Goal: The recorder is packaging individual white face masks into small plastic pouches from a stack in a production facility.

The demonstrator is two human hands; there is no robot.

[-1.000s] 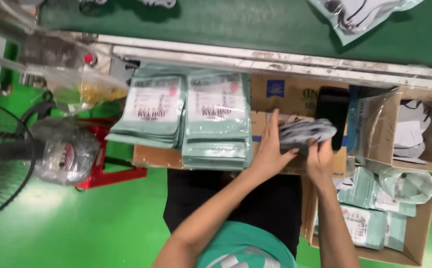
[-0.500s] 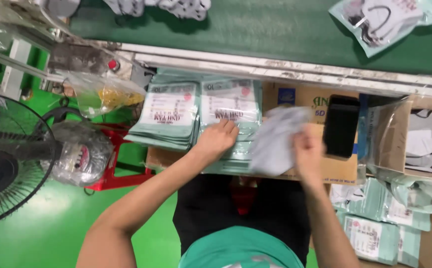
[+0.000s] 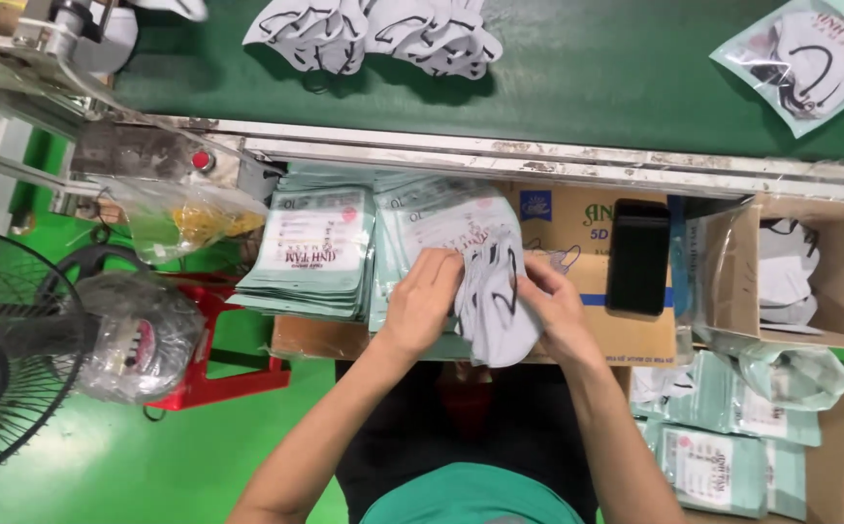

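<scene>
Standing open at the right, a cardboard box [image 3: 829, 281] holds white masks, and a lower carton [image 3: 834, 456] holds filled pale-green pouches. Both hands grip a bundle of white masks [image 3: 493, 301] over the pouch stack [image 3: 422, 233]: the left hand [image 3: 422, 301] with fingers curled on its left edge, the right hand [image 3: 553, 306] pinching its right side.

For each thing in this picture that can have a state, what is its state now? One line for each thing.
Bundle of white fabric face masks with black loops: held upright, gripped by both hands.
Left hand: closed on the bundle's left side.
Right hand: closed on its right side.
Mint-green printed flat pouches: stacked, empty-looking.
Black phone: screen dark, lying flat.
Brown cardboard box: open.
</scene>
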